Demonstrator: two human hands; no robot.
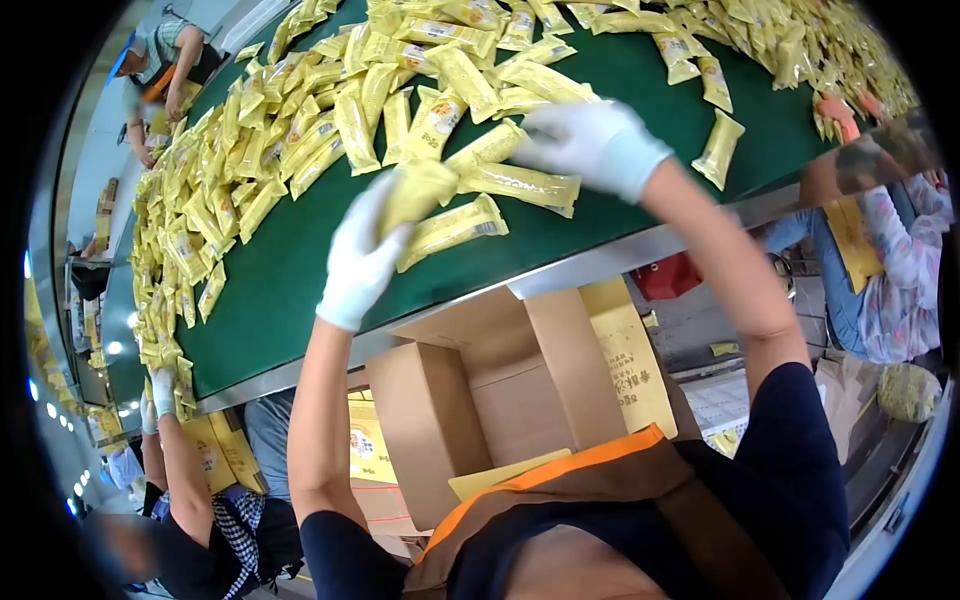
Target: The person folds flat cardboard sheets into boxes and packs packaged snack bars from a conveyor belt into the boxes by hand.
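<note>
The left hand (362, 255) is closed around a yellow packet (420, 192). The packet sits between the thumb and fingers and pokes out past them. The right hand (590, 145) is blurry, so I can't tell if it grips anything. Loose packets (525, 185) lie right by its fingertips. A big pile (355, 125) covers the green table (265, 315). Below is an open brown box (412, 420).

Slim yellow packets (462, 82) in loose heaps
</note>
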